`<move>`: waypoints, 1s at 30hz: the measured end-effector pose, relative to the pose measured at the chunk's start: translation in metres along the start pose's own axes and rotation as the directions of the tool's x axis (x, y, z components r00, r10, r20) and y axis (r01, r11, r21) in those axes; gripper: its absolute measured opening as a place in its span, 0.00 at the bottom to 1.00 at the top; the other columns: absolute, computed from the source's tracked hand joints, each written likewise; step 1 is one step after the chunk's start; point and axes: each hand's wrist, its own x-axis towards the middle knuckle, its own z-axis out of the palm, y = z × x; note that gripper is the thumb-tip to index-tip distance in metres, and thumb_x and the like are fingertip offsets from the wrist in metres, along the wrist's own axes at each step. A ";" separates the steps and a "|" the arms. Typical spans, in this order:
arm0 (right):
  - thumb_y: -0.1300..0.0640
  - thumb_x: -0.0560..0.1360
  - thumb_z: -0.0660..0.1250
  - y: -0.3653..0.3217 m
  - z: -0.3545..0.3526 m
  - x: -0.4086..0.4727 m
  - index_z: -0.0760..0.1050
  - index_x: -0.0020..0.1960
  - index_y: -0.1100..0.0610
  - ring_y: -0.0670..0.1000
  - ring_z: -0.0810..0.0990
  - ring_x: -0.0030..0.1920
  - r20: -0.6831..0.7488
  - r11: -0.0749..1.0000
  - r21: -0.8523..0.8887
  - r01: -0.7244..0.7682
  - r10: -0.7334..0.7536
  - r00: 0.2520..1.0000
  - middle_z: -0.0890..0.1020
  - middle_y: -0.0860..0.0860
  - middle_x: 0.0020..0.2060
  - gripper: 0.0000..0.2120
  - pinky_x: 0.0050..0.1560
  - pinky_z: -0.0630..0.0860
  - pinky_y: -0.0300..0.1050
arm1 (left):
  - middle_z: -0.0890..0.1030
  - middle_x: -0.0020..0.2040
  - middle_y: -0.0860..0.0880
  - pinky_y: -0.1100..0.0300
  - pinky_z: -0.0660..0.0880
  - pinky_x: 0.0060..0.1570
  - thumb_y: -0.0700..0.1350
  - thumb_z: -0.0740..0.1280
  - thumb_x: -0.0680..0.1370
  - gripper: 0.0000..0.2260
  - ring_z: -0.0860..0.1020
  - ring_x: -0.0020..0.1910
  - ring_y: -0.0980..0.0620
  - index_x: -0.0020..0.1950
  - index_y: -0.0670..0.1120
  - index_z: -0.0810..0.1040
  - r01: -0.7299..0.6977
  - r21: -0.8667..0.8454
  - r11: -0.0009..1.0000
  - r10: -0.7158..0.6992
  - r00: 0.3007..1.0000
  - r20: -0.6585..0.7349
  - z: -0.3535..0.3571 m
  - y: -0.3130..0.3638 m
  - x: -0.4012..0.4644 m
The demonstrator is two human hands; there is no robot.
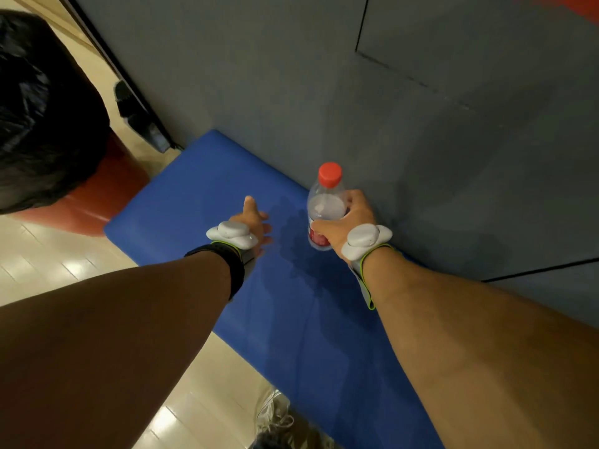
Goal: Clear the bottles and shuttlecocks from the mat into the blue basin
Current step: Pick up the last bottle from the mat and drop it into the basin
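A clear plastic bottle with a red cap and a red label stands upright at the far edge of the blue mat, close to the grey wall. My right hand is wrapped around its lower half from the right. My left hand hovers over the mat a little left of the bottle, fingers spread, holding nothing. Both wrists carry grey trackers. No shuttlecocks and no blue basin are in view.
A grey padded wall rises right behind the mat. A red bin with a black bag stands at the left on the pale wooden floor. A white shoe shows at the bottom edge.
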 end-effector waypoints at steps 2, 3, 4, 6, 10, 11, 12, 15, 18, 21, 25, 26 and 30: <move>0.62 0.68 0.74 -0.031 -0.014 -0.010 0.67 0.59 0.57 0.49 0.75 0.41 0.019 1.000 -0.003 0.021 -0.021 1.000 0.75 0.49 0.45 0.24 0.29 0.69 0.28 | 0.77 0.57 0.47 0.55 0.70 0.44 0.62 0.44 0.81 0.28 0.77 0.49 0.47 0.63 0.47 0.74 -0.025 -0.021 0.999 0.025 1.000 0.008 0.001 0.023 -0.024; 0.62 0.68 0.74 -0.048 -0.021 -0.016 0.67 0.59 0.58 0.49 0.74 0.38 0.028 1.000 0.003 0.030 -0.030 0.999 0.74 0.49 0.43 0.24 0.28 0.69 0.29 | 0.76 0.56 0.47 0.54 0.70 0.46 0.62 0.45 0.81 0.28 0.76 0.50 0.46 0.64 0.46 0.74 -0.035 -0.028 0.999 0.036 0.999 0.016 0.001 0.036 -0.038; 0.63 0.69 0.74 -0.074 -0.035 -0.025 0.67 0.59 0.59 0.47 0.73 0.36 0.033 0.998 0.009 0.055 -0.056 0.998 0.74 0.49 0.42 0.23 0.27 0.70 0.29 | 0.77 0.55 0.47 0.53 0.70 0.49 0.62 0.45 0.81 0.28 0.76 0.50 0.46 0.64 0.46 0.74 -0.079 -0.032 0.996 0.079 0.997 0.020 0.000 0.057 -0.060; 0.61 0.68 0.74 -0.119 -0.057 -0.046 0.67 0.59 0.59 0.46 0.74 0.37 0.046 0.995 0.001 0.103 -0.103 0.994 0.75 0.49 0.44 0.23 0.30 0.71 0.29 | 0.78 0.49 0.48 0.52 0.69 0.50 0.61 0.46 0.81 0.27 0.77 0.47 0.46 0.62 0.45 0.76 -0.159 -0.036 0.987 0.159 0.987 0.011 -0.005 0.091 -0.095; 0.57 0.66 0.76 -0.208 -0.097 -0.085 0.71 0.58 0.55 0.52 0.80 0.48 0.051 0.984 0.020 0.174 -0.175 0.983 0.80 0.52 0.50 0.24 0.45 0.78 0.42 | 0.79 0.46 0.45 0.59 0.67 0.35 0.57 0.51 0.82 0.26 0.76 0.37 0.48 0.60 0.41 0.79 -0.306 -0.104 0.946 0.302 0.952 -0.055 -0.027 0.161 -0.168; 0.58 0.66 0.76 -0.230 -0.107 -0.098 0.71 0.59 0.55 0.52 0.80 0.50 0.053 0.985 0.037 0.168 -0.170 0.984 0.81 0.52 0.52 0.24 0.47 0.78 0.44 | 0.79 0.48 0.44 0.59 0.65 0.34 0.57 0.51 0.83 0.25 0.75 0.35 0.49 0.61 0.41 0.78 -0.324 -0.116 0.939 0.321 0.946 -0.040 -0.033 0.174 -0.188; 0.58 0.67 0.75 -0.258 -0.122 -0.113 0.71 0.60 0.54 0.52 0.80 0.50 0.043 0.979 0.061 0.197 -0.200 0.979 0.81 0.52 0.52 0.24 0.47 0.77 0.43 | 0.78 0.49 0.44 0.60 0.64 0.35 0.56 0.51 0.83 0.24 0.74 0.35 0.50 0.61 0.41 0.78 -0.355 -0.132 0.925 0.355 0.935 -0.030 -0.041 0.193 -0.216; 0.55 0.66 0.74 -0.316 -0.151 -0.152 0.73 0.59 0.50 0.49 0.81 0.47 0.028 0.966 0.104 0.235 -0.239 0.970 0.81 0.49 0.49 0.23 0.48 0.79 0.45 | 0.78 0.51 0.45 0.60 0.63 0.36 0.55 0.53 0.83 0.22 0.75 0.35 0.50 0.61 0.42 0.78 -0.423 -0.146 0.894 0.428 0.904 0.003 -0.059 0.230 -0.275; 0.52 0.66 0.74 -0.353 -0.174 -0.186 0.73 0.58 0.48 0.48 0.81 0.47 0.005 0.955 0.141 0.260 -0.264 0.965 0.81 0.48 0.49 0.22 0.52 0.79 0.50 | 0.79 0.50 0.45 0.60 0.64 0.37 0.56 0.53 0.83 0.21 0.76 0.36 0.50 0.59 0.43 0.77 -0.479 -0.139 0.867 0.490 0.869 0.065 -0.067 0.252 -0.326; 0.55 0.69 0.73 -0.371 -0.193 -0.214 0.72 0.55 0.46 0.49 0.80 0.48 -0.037 0.942 0.193 0.274 -0.273 0.961 0.81 0.49 0.49 0.17 0.55 0.78 0.50 | 0.80 0.46 0.47 0.59 0.67 0.38 0.57 0.52 0.82 0.20 0.77 0.39 0.49 0.56 0.45 0.77 -0.531 -0.101 0.841 0.540 0.835 0.103 -0.063 0.264 -0.360; 0.55 0.69 0.73 -0.367 -0.229 -0.248 0.73 0.52 0.43 0.50 0.82 0.49 -0.095 0.928 0.228 0.296 -0.281 0.955 0.83 0.47 0.49 0.15 0.53 0.79 0.51 | 0.81 0.47 0.47 0.58 0.69 0.39 0.57 0.52 0.82 0.18 0.78 0.42 0.49 0.52 0.47 0.76 -0.565 -0.042 0.824 0.561 0.803 0.201 -0.031 0.261 -0.391; 0.55 0.69 0.73 -0.363 -0.238 -0.253 0.74 0.53 0.44 0.51 0.83 0.49 -0.115 0.925 0.238 0.297 -0.277 0.954 0.84 0.49 0.50 0.16 0.53 0.79 0.51 | 0.80 0.44 0.48 0.59 0.68 0.38 0.56 0.52 0.82 0.18 0.76 0.39 0.50 0.49 0.47 0.76 -0.574 -0.041 0.818 0.567 0.790 0.233 -0.021 0.259 -0.399; 0.58 0.70 0.73 -0.335 -0.289 -0.289 0.75 0.55 0.46 0.52 0.83 0.49 -0.259 0.914 0.274 0.300 -0.231 0.938 0.84 0.48 0.49 0.16 0.55 0.80 0.54 | 0.79 0.30 0.52 0.60 0.65 0.32 0.50 0.52 0.84 0.18 0.72 0.32 0.52 0.42 0.45 0.75 -0.600 -0.047 0.799 0.564 0.721 0.403 0.046 0.241 -0.439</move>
